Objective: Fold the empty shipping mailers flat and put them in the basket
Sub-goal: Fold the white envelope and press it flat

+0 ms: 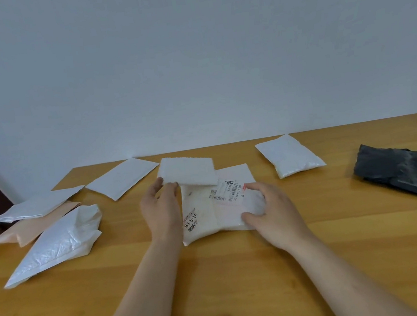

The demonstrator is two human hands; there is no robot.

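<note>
Mid-fold, by the look of it, on the labelled mailer (pixel 217 209) near the middle of the desk (pixel 217 276). Pinching its raised far flap (pixel 188 172) at the left corner with the left hand (pixel 160 206), thumb against fingertips. Clamping the right edge with the right hand (pixel 270 210), fingers curled over the top, thumb tucked at the near corner.

Likely to spring back open on release, judging by the springy-looking padded lining. Likely to crease askew too, with the flap gripped at one corner only, and to end up lopsided rather than flat. Could trap air and stay puffy (much like the plump white mailer (pixel 289 156) toward the far right edge). Might skid on the smooth wood under a slack right-side grip, or nudge the flat white mailer (pixel 122 178) lying near the far edge. No basket in view — hence a carry off the desk, with a loose fold apt to unfurl on the way.
</note>
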